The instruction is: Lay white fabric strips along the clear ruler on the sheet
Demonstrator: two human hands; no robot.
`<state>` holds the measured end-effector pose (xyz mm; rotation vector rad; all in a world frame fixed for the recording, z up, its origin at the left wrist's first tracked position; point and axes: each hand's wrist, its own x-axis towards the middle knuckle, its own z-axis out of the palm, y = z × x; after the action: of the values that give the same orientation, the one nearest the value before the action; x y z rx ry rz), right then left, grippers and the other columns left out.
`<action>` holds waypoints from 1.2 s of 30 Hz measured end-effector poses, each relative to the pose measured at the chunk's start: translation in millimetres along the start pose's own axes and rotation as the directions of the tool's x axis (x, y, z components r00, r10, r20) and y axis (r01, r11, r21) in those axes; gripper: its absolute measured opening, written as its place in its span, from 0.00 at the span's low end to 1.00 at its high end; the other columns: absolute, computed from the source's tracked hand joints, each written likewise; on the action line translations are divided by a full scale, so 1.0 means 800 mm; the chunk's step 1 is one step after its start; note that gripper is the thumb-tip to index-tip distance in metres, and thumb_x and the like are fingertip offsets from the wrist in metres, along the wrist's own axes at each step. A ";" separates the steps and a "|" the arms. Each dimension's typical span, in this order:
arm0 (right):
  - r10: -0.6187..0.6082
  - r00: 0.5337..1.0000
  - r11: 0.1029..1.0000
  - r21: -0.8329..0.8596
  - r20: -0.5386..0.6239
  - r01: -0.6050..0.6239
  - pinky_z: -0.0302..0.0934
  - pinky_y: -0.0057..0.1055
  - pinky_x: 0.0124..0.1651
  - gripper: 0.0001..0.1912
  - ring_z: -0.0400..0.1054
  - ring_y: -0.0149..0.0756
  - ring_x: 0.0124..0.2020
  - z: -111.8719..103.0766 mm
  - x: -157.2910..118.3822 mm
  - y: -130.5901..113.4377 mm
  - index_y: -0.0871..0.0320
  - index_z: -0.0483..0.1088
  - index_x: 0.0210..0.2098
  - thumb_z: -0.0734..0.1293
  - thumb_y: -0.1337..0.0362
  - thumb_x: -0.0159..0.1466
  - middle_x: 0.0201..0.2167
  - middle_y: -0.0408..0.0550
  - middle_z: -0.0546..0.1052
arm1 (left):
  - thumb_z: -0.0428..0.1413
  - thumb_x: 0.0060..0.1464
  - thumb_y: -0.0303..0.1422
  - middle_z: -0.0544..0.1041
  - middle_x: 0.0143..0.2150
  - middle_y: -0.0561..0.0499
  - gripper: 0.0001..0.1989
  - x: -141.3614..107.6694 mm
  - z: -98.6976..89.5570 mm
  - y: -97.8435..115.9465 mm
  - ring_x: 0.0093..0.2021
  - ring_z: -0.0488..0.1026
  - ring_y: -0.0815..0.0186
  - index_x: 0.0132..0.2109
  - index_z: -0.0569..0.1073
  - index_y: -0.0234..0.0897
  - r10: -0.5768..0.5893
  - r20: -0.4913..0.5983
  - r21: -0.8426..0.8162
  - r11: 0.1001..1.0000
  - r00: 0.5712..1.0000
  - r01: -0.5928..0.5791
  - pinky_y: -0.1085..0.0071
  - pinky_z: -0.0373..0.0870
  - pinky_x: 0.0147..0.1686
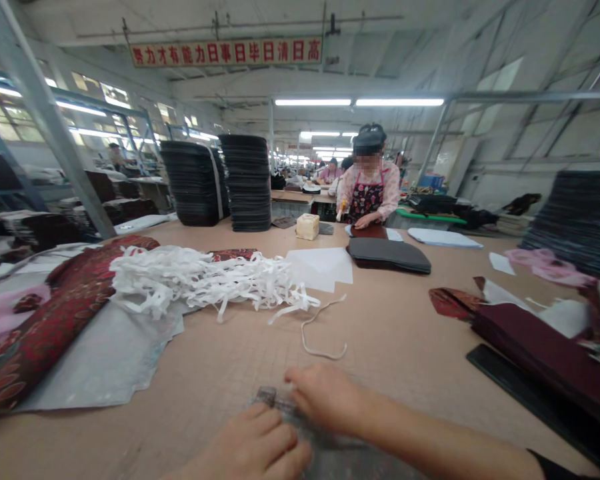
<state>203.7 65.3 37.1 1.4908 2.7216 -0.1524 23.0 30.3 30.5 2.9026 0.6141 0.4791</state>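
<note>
Low in the head view, a piece of thin grey material (353, 460) lies on the brown table (240, 347), partly hidden by my hands and blurred. My left hand (260, 443) is closed at its left edge, fingers curled on the material beside a small dark folded bit. Just to the right, my right hand (325, 397) reaches over the material with its fingers bent together; its fingertips are blurred, and what they hold cannot be made out. A loose white cord (320, 351) lies beyond my hands.
White strips (195, 280) are heaped at the left near patterned red fabric (75, 307). Two dark stacks (245, 183) stand behind. Dark red fabric (535, 353) lies at the right. Across the table a person (367, 193) works beside a grey stack of pieces (390, 255).
</note>
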 end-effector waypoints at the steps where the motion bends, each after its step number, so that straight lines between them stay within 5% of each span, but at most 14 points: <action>1: 0.091 0.993 0.994 -0.046 -0.079 -0.095 0.57 0.27 0.26 0.10 0.72 0.39 0.29 0.003 0.001 0.015 0.57 0.68 0.41 0.59 0.66 0.62 0.29 0.49 0.77 | 0.45 0.59 0.31 0.75 0.34 0.49 0.10 0.005 -0.003 -0.003 0.33 0.69 0.63 0.45 0.68 0.42 0.010 0.000 0.038 0.999 1.000 -0.010 0.68 0.65 0.34; 3: 0.182 0.973 0.974 -0.108 -0.140 -0.198 0.58 0.28 0.28 0.08 0.71 0.40 0.28 0.010 -0.003 0.045 0.61 0.68 0.39 0.59 0.71 0.61 0.27 0.52 0.77 | 0.46 0.58 0.29 0.75 0.36 0.48 0.09 0.015 -0.003 -0.009 0.35 0.69 0.63 0.44 0.68 0.40 -0.024 -0.025 0.069 0.997 0.999 0.025 0.68 0.65 0.35; 7: 0.175 0.961 0.973 -0.110 -0.213 -0.202 0.58 0.31 0.37 0.09 0.68 0.40 0.36 0.019 -0.028 0.079 0.60 0.66 0.30 0.58 0.76 0.59 0.33 0.54 0.74 | 0.48 0.56 0.28 0.74 0.34 0.51 0.06 0.033 0.012 -0.016 0.35 0.69 0.65 0.38 0.69 0.40 -0.090 -0.034 -0.021 0.996 0.995 0.089 0.72 0.64 0.35; 10: 0.319 0.912 0.930 0.270 -0.256 -0.250 0.57 0.31 0.37 0.07 0.66 0.37 0.33 0.017 -0.051 0.083 0.58 0.63 0.26 0.58 0.72 0.59 0.29 0.49 0.72 | 0.49 0.55 0.27 0.74 0.33 0.52 0.06 0.046 0.025 -0.017 0.34 0.69 0.66 0.37 0.70 0.39 -0.130 -0.023 -0.066 0.990 0.991 0.129 0.73 0.64 0.34; 12: 0.420 0.898 0.716 0.655 -0.129 -0.241 0.56 0.28 0.30 0.02 0.64 0.34 0.26 0.012 -0.066 0.081 0.57 0.61 0.31 0.58 0.69 0.58 0.22 0.42 0.70 | 0.50 0.54 0.27 0.73 0.33 0.53 0.06 0.055 0.031 -0.017 0.34 0.70 0.66 0.37 0.70 0.39 -0.176 -0.041 -0.130 0.977 0.984 0.169 0.73 0.64 0.34; 14: 0.421 0.907 0.394 0.903 -0.010 -0.173 0.53 0.26 0.24 0.08 0.61 0.31 0.20 0.004 -0.080 0.075 0.56 0.59 0.37 0.60 0.65 0.57 0.19 0.36 0.67 | 0.50 0.53 0.26 0.73 0.33 0.53 0.07 0.065 0.033 -0.017 0.33 0.70 0.67 0.38 0.70 0.39 -0.227 -0.060 -0.228 0.951 0.972 0.208 0.73 0.65 0.34; 17: 0.380 0.923 0.023 0.997 0.054 -0.068 0.52 0.25 0.25 0.11 0.61 0.28 0.21 -0.006 -0.100 0.062 0.58 0.62 0.35 0.63 0.59 0.55 0.22 0.38 0.69 | 0.50 0.51 0.24 0.72 0.43 0.49 0.14 0.080 0.034 -0.013 0.42 0.69 0.65 0.45 0.67 0.39 -0.275 -0.139 -0.321 0.921 0.951 0.220 0.69 0.66 0.43; 20: 0.318 0.942 -0.197 0.979 0.105 -0.043 0.55 0.26 0.30 0.12 0.63 0.27 0.23 -0.015 -0.114 0.045 0.60 0.67 0.34 0.67 0.59 0.53 0.24 0.41 0.70 | 0.52 0.49 0.25 0.65 0.55 0.44 0.24 0.097 0.032 -0.005 0.56 0.60 0.59 0.55 0.61 0.40 -0.186 -0.226 -0.332 0.938 0.956 0.104 0.59 0.57 0.55; 22: 0.291 0.954 -0.222 0.975 0.076 -0.010 0.56 0.27 0.31 0.14 0.64 0.28 0.25 -0.020 -0.120 0.037 0.59 0.69 0.37 0.69 0.61 0.52 0.25 0.42 0.71 | 0.52 0.50 0.26 0.69 0.52 0.46 0.20 0.109 0.032 0.001 0.54 0.62 0.60 0.52 0.64 0.39 -0.109 -0.219 -0.376 0.926 0.970 0.019 0.58 0.53 0.57; 25: 0.366 0.930 -0.069 0.997 -0.012 0.040 0.57 0.28 0.32 0.13 0.64 0.30 0.25 -0.023 -0.130 0.039 0.59 0.69 0.35 0.70 0.58 0.53 0.23 0.41 0.71 | 0.47 0.57 0.29 0.74 0.35 0.52 0.08 0.123 0.029 0.006 0.37 0.70 0.67 0.39 0.71 0.37 -0.136 -0.096 -0.526 0.848 0.986 0.065 0.68 0.64 0.46; 27: 0.518 0.851 0.063 0.996 -0.083 0.059 0.57 0.28 0.29 0.14 0.61 0.30 0.23 -0.022 -0.139 0.051 0.59 0.69 0.31 0.68 0.54 0.55 0.20 0.41 0.69 | 0.44 0.60 0.31 0.73 0.31 0.53 0.12 0.125 0.024 0.003 0.32 0.69 0.70 0.39 0.72 0.36 -0.182 -0.027 -0.592 0.795 0.983 0.131 0.74 0.66 0.36; 29: 0.685 0.712 0.140 0.987 -0.155 0.080 0.56 0.26 0.27 0.15 0.60 0.29 0.22 -0.017 -0.151 0.069 0.59 0.70 0.29 0.68 0.52 0.56 0.19 0.40 0.68 | 0.45 0.60 0.32 0.73 0.33 0.53 0.12 0.120 0.016 -0.006 0.32 0.69 0.70 0.43 0.72 0.36 -0.208 -0.020 -0.606 0.781 0.978 0.153 0.76 0.65 0.34; 32: 0.846 0.509 0.094 0.984 -0.158 0.150 0.59 0.26 0.29 0.16 0.63 0.31 0.25 -0.009 -0.175 0.093 0.59 0.71 0.29 0.71 0.52 0.51 0.23 0.43 0.71 | 0.47 0.57 0.33 0.73 0.30 0.53 0.12 0.100 -0.001 -0.024 0.32 0.69 0.69 0.42 0.73 0.36 -0.276 -0.019 -0.583 0.784 0.961 0.214 0.75 0.64 0.35; 36: 0.916 0.401 -0.007 0.999 -0.006 0.032 0.63 0.31 0.30 0.21 0.66 0.37 0.26 0.004 -0.210 0.105 0.58 0.72 0.29 0.73 0.49 0.42 0.23 0.46 0.73 | 0.48 0.55 0.36 0.71 0.27 0.54 0.13 0.057 -0.021 -0.035 0.26 0.66 0.71 0.35 0.75 0.35 -0.437 0.090 -0.615 0.683 0.895 0.395 0.77 0.62 0.27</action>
<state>365.4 -31.0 41.0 3.5790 1.7110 -1.9976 46.8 75.7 53.4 2.0411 0.8971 0.5749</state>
